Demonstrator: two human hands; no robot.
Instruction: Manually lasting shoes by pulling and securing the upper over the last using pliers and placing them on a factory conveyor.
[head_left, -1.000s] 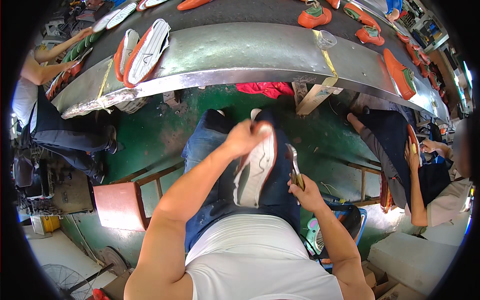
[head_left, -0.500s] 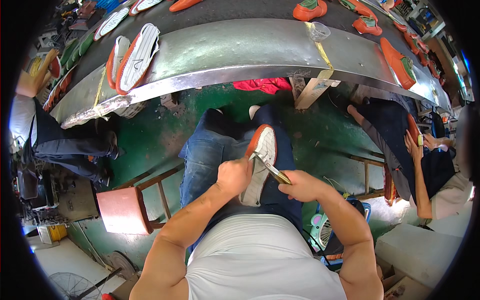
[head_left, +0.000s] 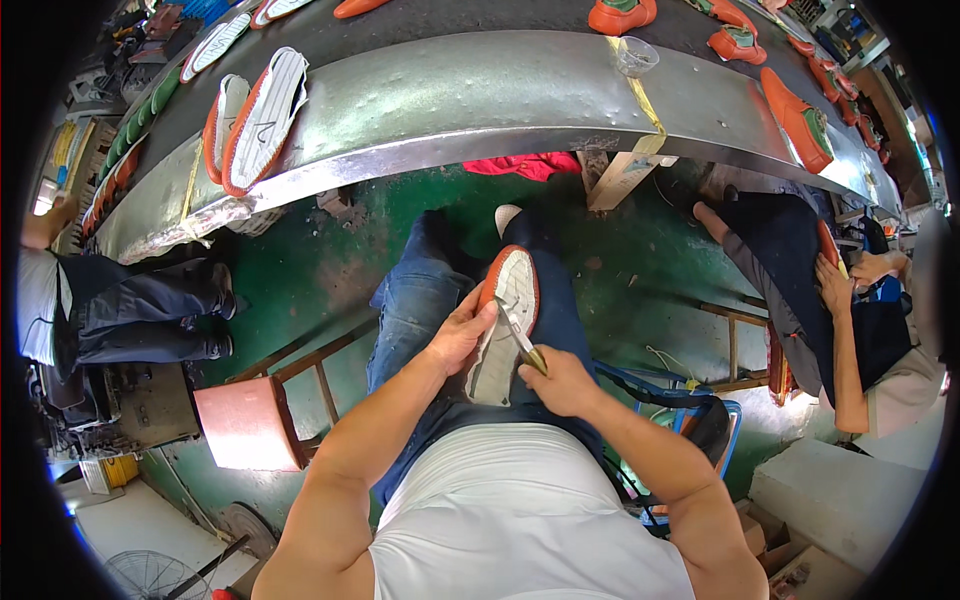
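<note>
A shoe sole [head_left: 506, 320], white with an orange rim, lies lengthwise on my right thigh. My left hand [head_left: 462, 333] grips its left edge and holds it down. My right hand [head_left: 562, 383] is closed on a small knife [head_left: 520, 335] with a brass-coloured handle, and the blade rests on the white face of the sole. I sit in blue jeans and a white shirt, below a curved metal conveyor table [head_left: 480, 100].
Two more white-and-orange soles [head_left: 255, 120] lie on the conveyor at the left, orange shoes [head_left: 795, 105] at the right, a clear cup [head_left: 636, 55] between. Seated people work at my left [head_left: 120, 310] and right [head_left: 850, 320]. A red stool [head_left: 245, 420] stands left.
My left hand lowered the sole from in front of me onto my thigh. My right hand came in from the right and set the knife blade on it.
</note>
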